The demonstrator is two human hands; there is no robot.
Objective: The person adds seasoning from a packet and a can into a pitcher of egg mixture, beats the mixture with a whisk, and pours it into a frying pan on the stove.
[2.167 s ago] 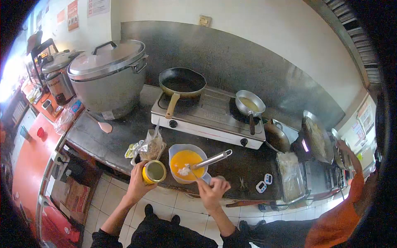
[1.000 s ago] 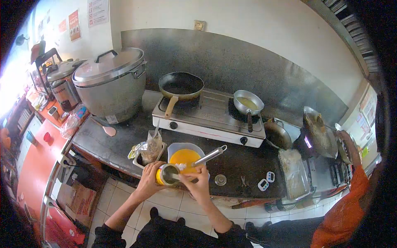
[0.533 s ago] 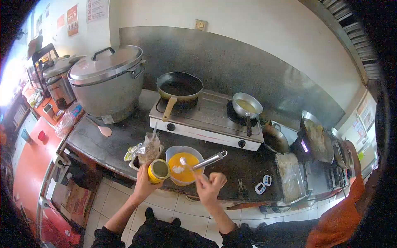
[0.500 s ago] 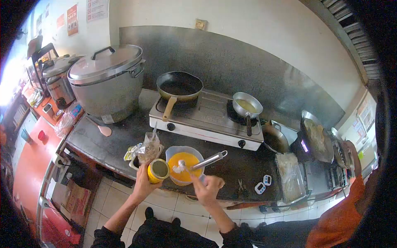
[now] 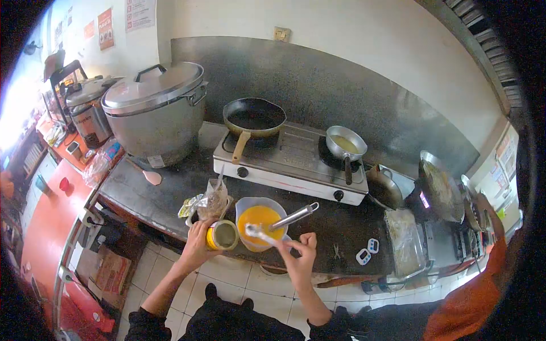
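My left hand (image 5: 196, 245) is wrapped round a yellow can (image 5: 214, 236), tilted so its open mouth faces right. Between the fingers of my right hand (image 5: 300, 257) is a small spoon (image 5: 263, 234), its pale bowl over the yellow-orange liquid (image 5: 257, 217). That liquid fills part of a translucent plastic jug (image 5: 245, 203) at the counter's front edge. A metal-handled utensil (image 5: 297, 215) leans in the jug with its lower end hidden in the liquid. Just behind the can stand a clear plastic bag of brownish contents (image 5: 213, 200) and a crumpled foil packet (image 5: 189, 206).
Behind the jug, a two-burner stove (image 5: 290, 176) carries a frying pan (image 5: 254, 116) and a small saucepan (image 5: 347, 142). A large lidded pot (image 5: 153, 125) stands left. Two timers (image 5: 367, 251) and small scissors (image 5: 336, 251) lie right. A person in an orange top (image 5: 469, 301) is at far right.
My right hand has moved right and up slightly, and the white clump seen at the spoon earlier no longer shows distinctly. My left hand still holds the can, now tipped more toward the jug.
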